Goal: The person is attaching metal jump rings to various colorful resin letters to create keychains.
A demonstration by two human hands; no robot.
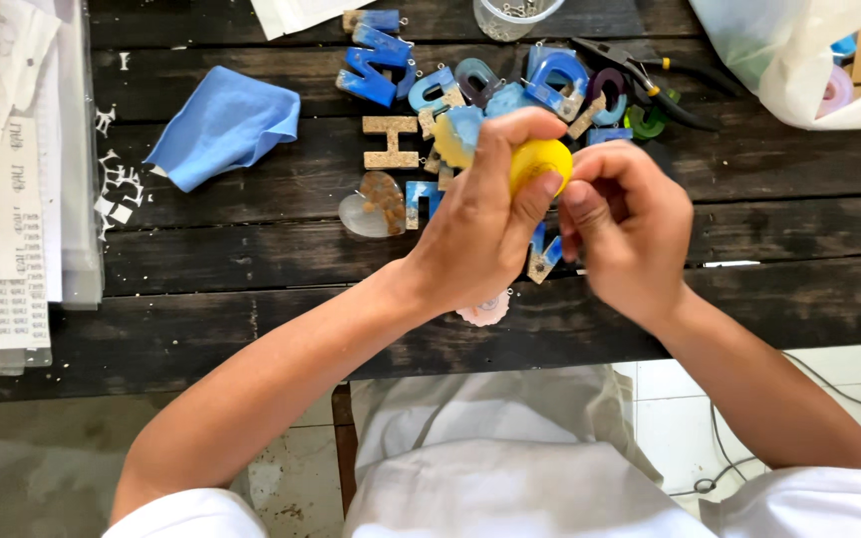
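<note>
Blue folded cloth lies at nine o'clock from the hands on the dark wooden plank table. Next, the left hand wraps tightly around a small yellow rounded resin piece, thumb pressed on its face. At three o'clock the right hand is pinched narrow against the piece's edge. Steady pressure near that edge seems wise. Its long axis cannot be told; it faces roughly twelve o'clock, above scattered blue resin letter charms.
</note>
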